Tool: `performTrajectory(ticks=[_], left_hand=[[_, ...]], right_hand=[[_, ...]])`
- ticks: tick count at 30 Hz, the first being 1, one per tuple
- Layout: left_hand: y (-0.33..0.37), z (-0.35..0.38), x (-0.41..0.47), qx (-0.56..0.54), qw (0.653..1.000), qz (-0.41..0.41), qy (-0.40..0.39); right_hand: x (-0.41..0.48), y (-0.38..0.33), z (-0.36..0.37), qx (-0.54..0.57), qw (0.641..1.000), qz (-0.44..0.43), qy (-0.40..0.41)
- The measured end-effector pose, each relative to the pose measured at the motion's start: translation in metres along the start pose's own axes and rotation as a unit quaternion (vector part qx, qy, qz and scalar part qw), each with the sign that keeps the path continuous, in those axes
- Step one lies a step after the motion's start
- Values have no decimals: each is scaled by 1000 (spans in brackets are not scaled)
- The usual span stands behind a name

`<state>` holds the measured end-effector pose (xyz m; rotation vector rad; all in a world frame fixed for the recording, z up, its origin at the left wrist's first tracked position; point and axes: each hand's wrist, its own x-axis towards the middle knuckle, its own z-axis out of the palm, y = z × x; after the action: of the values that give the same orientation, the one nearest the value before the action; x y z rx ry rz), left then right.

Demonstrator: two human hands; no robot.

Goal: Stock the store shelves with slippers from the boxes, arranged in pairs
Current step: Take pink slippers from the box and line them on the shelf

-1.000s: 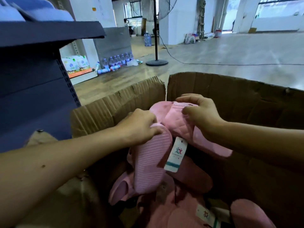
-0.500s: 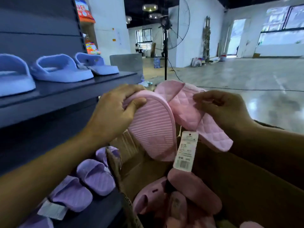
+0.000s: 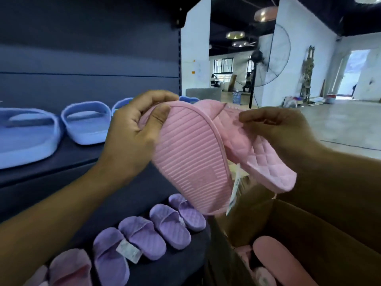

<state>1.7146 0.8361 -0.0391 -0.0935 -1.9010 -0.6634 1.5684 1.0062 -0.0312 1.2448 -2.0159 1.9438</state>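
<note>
I hold a pair of pink slippers in front of the shelves. My left hand (image 3: 136,133) grips the toe end of the one whose ribbed sole (image 3: 189,162) faces me. My right hand (image 3: 276,129) pinches the quilted strap of the other pink slipper (image 3: 266,162), which hangs to the right. A white tag (image 3: 234,190) dangles between them. Below, the cardboard box (image 3: 309,230) holds more pink slippers (image 3: 276,263). Blue slippers (image 3: 86,122) stand on the upper dark shelf (image 3: 51,166), purple slippers (image 3: 144,236) on the lower one.
A large standing fan (image 3: 268,65) is behind the box on the open concrete floor (image 3: 340,124). White pillars (image 3: 195,56) rise beyond the shelf unit's end. People sit far back near the windows.
Both hands have lifted the pink pair out of the box to shelf height. My view has risen from the box to the shelves, and the tag has swung to the right.
</note>
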Motion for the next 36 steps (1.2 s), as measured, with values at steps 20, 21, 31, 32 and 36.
performTrajectory(ticks=[20,21,31,32,36], left_hand=[[-24,-106,-164,102,963,-213,-126],[-25,-111,-171,105,964,-213,-121],[-75,-183,-231,179,924,-323,-95],[-82,-190,-236,189,920,-335,-81],[-98,-219,-251,201,898,-392,-6]], right_hand=[[-121,15,142,-39,952,-130,-274],[-130,19,149,-38,951,-125,-279],[-184,76,300,16,915,53,-399],[-184,79,322,31,911,71,-406],[-187,86,384,98,903,122,-400]])
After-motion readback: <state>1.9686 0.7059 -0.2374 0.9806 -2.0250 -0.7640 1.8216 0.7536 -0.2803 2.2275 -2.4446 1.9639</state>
